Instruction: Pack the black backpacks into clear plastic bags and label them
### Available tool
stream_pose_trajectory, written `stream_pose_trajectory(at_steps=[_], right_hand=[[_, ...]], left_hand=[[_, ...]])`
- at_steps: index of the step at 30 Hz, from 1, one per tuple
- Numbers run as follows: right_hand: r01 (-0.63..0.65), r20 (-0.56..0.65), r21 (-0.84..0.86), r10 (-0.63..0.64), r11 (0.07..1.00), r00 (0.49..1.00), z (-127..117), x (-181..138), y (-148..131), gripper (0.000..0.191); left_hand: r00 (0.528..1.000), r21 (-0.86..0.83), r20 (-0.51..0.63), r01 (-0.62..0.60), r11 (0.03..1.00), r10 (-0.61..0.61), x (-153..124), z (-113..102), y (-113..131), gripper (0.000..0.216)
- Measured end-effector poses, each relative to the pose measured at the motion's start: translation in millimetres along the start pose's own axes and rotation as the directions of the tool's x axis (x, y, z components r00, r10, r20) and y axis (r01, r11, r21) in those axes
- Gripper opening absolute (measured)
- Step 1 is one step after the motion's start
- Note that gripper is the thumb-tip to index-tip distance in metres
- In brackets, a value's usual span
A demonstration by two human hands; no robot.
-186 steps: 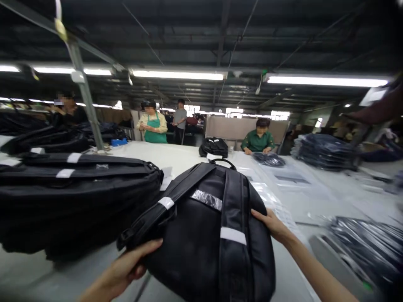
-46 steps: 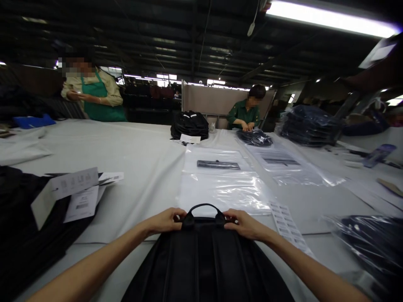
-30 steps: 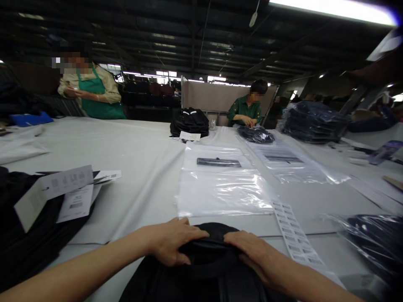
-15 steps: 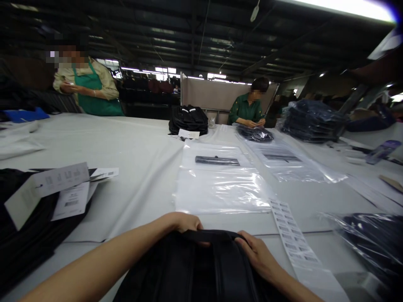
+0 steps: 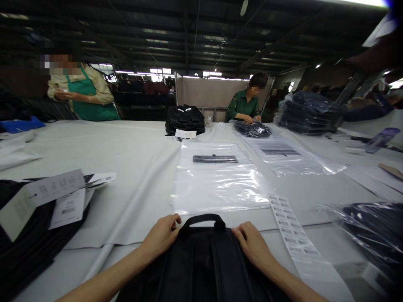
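A black backpack (image 5: pixel 203 268) is right in front of me at the bottom of the view, its shoulder straps facing up and its carry handle (image 5: pixel 204 218) arched at the top. At the backpack's upper left corner, my left hand (image 5: pixel 163 235) is closed with curled fingers, gripping the edge. My right hand (image 5: pixel 252 243) holds the upper right corner, thumb on the near side and the other fingers partly hidden. Just beyond the handle lie clear plastic bags (image 5: pixel 217 188) with a dark printed strip.
Black bags with paper tags (image 5: pixel 67 205) are piled at left. A label sheet (image 5: pixel 291 228) and a plastic-wrapped bag (image 5: pixel 374 230) lie at right. Farther off are a black backpack stack (image 5: pixel 185 119), a wrapped stack (image 5: pixel 310 113) and two people, one handling a wrapped bag (image 5: pixel 252 128).
My left hand has moved left, off the handle area to the backpack's upper left corner. The handle now stands up in an arch. My right hand stays at the right corner.
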State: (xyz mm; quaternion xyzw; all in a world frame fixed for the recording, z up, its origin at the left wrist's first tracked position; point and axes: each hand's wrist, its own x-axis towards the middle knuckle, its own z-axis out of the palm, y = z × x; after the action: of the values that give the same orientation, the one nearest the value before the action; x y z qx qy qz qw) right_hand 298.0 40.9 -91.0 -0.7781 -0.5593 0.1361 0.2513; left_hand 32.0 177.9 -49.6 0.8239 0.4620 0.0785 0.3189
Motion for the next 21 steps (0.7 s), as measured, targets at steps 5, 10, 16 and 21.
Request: stream_pose_trajectory(at_steps=[5,10,16,21], right_hand=[[-0.089,0.184,0.1,0.07,0.991,0.98,-10,12,-5,0.037],[-0.169,0.197,-0.044,0.175,0.985,0.965,-6,11,-9,0.057],[-0.047,-0.113,-0.217,0.022,0.975,0.993,15,1,0,0.036],[0.101,-0.13,-0.141,-0.12,0.985,0.984,19,10,9,0.039]], left_hand=[[0.994,0.337,0.104,-0.025,0.941,-0.011,6,-10,-1,0.034],[0.982,0.26,0.187,-0.026,0.965,-0.024,17,-7,-13,0.036],[0.991,0.203,0.078,0.091,0.975,-0.109,17,6,-23,0.042],[0.988,0.153,0.034,0.147,0.977,-0.154,18,6,-26,0.046]])
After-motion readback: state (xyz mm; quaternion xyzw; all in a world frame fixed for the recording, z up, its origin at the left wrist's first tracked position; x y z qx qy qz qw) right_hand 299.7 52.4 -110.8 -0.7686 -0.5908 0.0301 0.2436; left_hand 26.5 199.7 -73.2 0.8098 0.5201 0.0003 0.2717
